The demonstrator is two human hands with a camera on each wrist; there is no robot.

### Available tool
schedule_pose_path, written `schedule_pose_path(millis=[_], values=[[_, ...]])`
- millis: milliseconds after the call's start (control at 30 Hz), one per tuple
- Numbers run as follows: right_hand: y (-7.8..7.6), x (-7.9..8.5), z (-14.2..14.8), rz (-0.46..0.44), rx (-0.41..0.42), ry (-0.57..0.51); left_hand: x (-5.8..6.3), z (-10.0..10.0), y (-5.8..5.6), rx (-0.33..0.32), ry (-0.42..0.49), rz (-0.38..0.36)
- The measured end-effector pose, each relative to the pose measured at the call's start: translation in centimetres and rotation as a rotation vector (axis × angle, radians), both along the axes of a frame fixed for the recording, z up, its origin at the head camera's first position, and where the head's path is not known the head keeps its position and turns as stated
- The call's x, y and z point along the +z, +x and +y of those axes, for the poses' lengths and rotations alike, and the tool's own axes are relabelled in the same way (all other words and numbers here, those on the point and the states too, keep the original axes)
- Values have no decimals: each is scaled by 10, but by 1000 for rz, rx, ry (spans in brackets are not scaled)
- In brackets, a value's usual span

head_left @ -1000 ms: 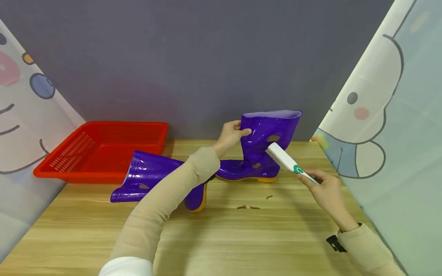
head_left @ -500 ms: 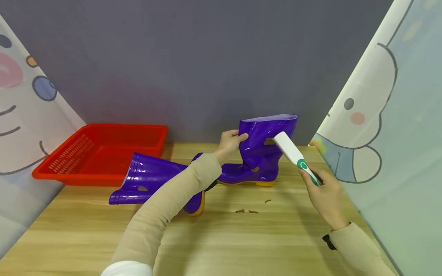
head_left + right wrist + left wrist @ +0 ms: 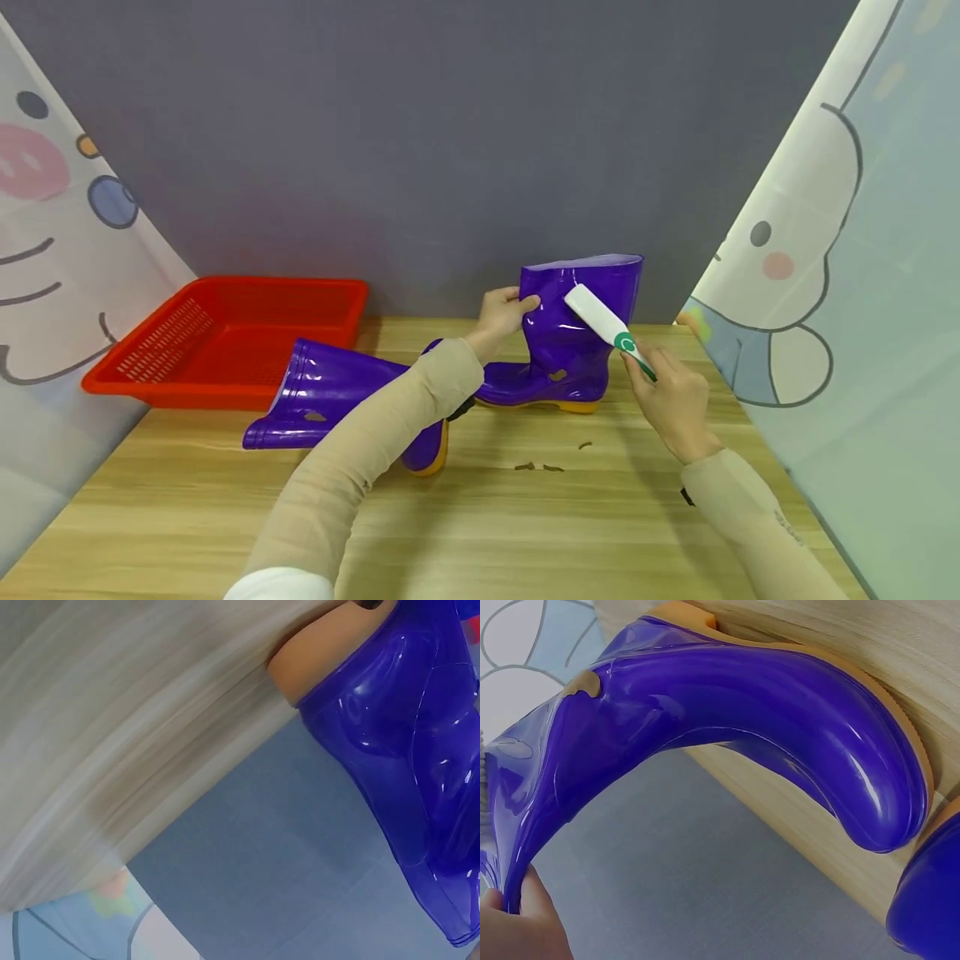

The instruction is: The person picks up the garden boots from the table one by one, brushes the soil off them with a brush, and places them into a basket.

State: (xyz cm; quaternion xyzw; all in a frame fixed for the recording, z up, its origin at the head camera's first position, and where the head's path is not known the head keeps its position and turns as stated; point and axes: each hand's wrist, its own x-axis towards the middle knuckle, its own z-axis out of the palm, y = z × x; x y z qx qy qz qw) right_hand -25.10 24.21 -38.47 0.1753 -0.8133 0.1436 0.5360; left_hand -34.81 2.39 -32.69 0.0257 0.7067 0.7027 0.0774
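Observation:
In the head view a purple rubber boot (image 3: 551,346) stands upright on its orange sole. My left hand (image 3: 501,317) pinches the front edge of its shaft near the top; the left wrist view shows the thumb (image 3: 538,896) against the purple rubber. My right hand (image 3: 671,402) grips the green-and-white handle of a scrubbing brush (image 3: 598,315), whose head lies over the shaft, bristles hidden in the head view. A brown patch (image 3: 557,375) marks the boot's ankle. The second purple boot (image 3: 345,379) lies on its side, partly behind my left forearm, with another brown patch (image 3: 315,416).
A red plastic basket (image 3: 225,396) stands at the back left, behind the lying boot. Small brown scraps (image 3: 553,468) are on the wooden table (image 3: 525,542) before the upright boot. A grey panel (image 3: 450,150) rises behind, with cartoon-printed sheets (image 3: 885,292) on both sides.
The brush has gone up the shaft, then left across it, my right hand moving with it. A brown patch seen earlier on the upper shaft is no longer visible. My left hand keeps its hold.

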Motion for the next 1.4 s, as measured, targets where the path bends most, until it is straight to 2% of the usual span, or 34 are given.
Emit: schedule_pose_path(millis=[200,733,1133,1400], values=[[2,-3,5,-50,-11,7,2,-1,1,25,-7,27],[12,-5,15,-76,-47,29,3,-2,0,13,-49,48],[18,-8,16,-61,-37,37,5,-6,-2,12,-42,21],[18,-8,16,-47,2,28,6,-9,-3,4,-57,-6]])
